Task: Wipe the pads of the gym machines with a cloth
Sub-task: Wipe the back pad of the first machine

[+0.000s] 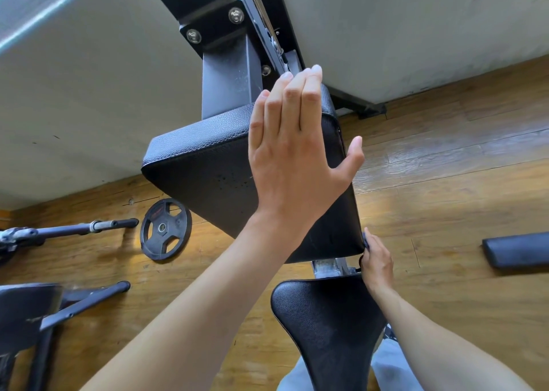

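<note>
Seat pad (326,325) nearest, just below the sloped arm pad (208,164). Left hand (294,153) lies flat and released on that pad's upper right, likely bracing it. Right hand (375,260) pinches something dark at the pad's lower right corner, possibly the cloth; cannot confirm.

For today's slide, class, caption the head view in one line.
Left hand flat on the black back pad; right hand pinches its lower corner above the seat pad.
</note>
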